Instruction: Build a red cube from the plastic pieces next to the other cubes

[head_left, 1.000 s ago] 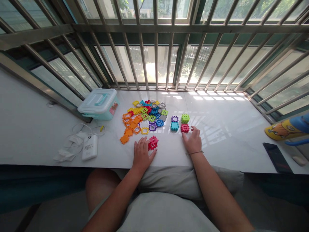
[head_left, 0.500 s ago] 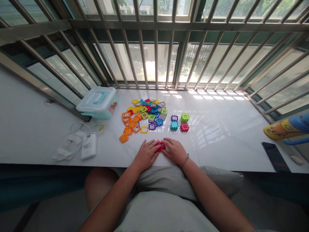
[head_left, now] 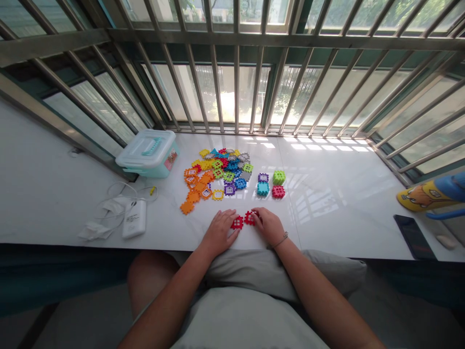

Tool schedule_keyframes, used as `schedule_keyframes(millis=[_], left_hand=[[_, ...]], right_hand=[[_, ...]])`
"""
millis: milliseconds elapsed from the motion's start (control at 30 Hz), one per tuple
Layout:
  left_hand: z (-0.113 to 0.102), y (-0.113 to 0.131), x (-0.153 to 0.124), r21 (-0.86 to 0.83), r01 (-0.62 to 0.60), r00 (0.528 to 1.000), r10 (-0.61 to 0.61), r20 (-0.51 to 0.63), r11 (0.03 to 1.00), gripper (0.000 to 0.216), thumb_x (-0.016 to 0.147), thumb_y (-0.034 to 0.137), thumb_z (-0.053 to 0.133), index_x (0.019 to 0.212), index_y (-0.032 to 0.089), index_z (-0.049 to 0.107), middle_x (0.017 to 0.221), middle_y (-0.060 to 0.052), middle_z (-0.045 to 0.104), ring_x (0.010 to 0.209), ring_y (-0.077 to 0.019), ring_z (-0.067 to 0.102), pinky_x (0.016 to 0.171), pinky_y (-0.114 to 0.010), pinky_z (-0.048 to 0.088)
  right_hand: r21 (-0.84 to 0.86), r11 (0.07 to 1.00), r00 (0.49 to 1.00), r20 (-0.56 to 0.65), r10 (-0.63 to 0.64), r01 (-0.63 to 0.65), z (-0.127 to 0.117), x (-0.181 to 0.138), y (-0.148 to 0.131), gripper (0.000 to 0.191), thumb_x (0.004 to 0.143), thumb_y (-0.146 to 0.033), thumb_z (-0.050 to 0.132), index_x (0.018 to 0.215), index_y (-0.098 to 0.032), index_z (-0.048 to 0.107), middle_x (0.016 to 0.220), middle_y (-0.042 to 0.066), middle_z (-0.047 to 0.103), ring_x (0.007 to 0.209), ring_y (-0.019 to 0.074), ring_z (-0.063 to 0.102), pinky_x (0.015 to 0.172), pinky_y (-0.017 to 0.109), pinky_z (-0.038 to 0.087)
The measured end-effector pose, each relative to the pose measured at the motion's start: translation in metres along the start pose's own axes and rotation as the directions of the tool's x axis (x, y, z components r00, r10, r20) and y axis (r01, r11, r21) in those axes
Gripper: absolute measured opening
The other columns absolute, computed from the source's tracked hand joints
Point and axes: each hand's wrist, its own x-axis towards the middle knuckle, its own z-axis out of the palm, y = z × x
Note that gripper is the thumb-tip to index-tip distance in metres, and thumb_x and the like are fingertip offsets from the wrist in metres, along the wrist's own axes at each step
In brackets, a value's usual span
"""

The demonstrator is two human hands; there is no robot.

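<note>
Two red tiles [head_left: 243,220] with white window-pane prints lie on a glossy white ledge [head_left: 337,203]. Behind them, a pile of tiles [head_left: 216,174] mixes orange, yellow, blue, purple, green and grey; purple, teal, lime and red cubes [head_left: 271,184] stand beside a mint-and-clear box [head_left: 148,152].

A pale teal plastic lidded box [head_left: 148,154] sits left on the white sill, a white power bank [head_left: 134,218] with cable nearer, a black phone [head_left: 414,236] far right.
</note>
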Motion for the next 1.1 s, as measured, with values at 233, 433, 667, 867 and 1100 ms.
schedule_keyframes(millis=[233,433,667,867,1100], left_hand=[[0.007,-0.003,-0.003,0.042,0.078,0.993,-0.074,-0.091,0.996,0.055,0.099,0.048,0.070,0.147,0.023,0.058,0.158,-0.015,0.060,0.151,-0.0331,0.053,0.132,-0.060,0.034],[0.008,-0.004,-0.002,0.040,0.108,0.990,-0.103,-0.101,0.993,0.043,0.100,0.046,0.070,0.135,0.023,0.065,0.152,-0.015,0.064,0.146,-0.0334,0.057,0.131,-0.059,0.036],[0.008,-0.002,-0.001,0.044,0.125,0.988,-0.120,-0.098,0.991,0.042,0.099,0.045,0.071,0.135,0.024,0.065,0.151,-0.015,0.064,0.143,-0.0331,0.058,0.131,-0.059,0.036],[0.007,0.000,0.000,0.049,0.129,0.988,-0.124,-0.097,0.990,0.041,0.100,0.045,0.070,0.135,0.024,0.065,0.151,-0.015,0.064,0.143,-0.0333,0.058,0.131,-0.059,0.036],[0.006,0.001,0.000,0.051,0.133,0.987,-0.127,-0.101,0.990,0.040,0.100,0.044,0.070,0.134,0.023,0.065,0.150,-0.015,0.065,0.142,-0.0332,0.059,0.130,-0.059,0.037]], right_hand=[[0.047,0.998,0.999,-0.013,-0.046,0.046,-0.006,0.002,-0.006,0.049,0.101,-0.052,0.069,0.139,-0.023,0.060,0.131,0.014,0.067,0.120,0.0302,0.069,0.104,0.047,0.059],[0.050,0.992,0.991,0.055,-0.122,0.119,-0.008,0.001,-0.005,0.057,0.093,-0.047,0.080,0.141,-0.025,0.058,0.131,0.013,0.066,0.120,0.0313,0.067,0.104,0.051,0.058],[-0.035,0.999,0.996,-0.086,0.023,-0.026,-0.005,-0.009,0.000,0.044,0.099,-0.044,0.071,0.135,-0.022,0.060,0.130,0.015,0.068,0.120,0.0337,0.065,0.104,0.051,0.055],[-0.088,0.995,0.995,-0.082,0.049,-0.056,-0.002,-0.009,0.002,0.039,0.100,-0.045,0.067,0.131,-0.021,0.062,0.124,0.014,0.072,0.113,0.0326,0.066,0.103,0.049,0.053],[-0.070,0.996,0.993,-0.103,0.051,-0.058,-0.003,-0.008,0.001,0.037,0.099,-0.036,0.067,0.132,-0.021,0.062,0.124,0.014,0.073,0.113,0.0317,0.067,0.103,0.047,0.053]])
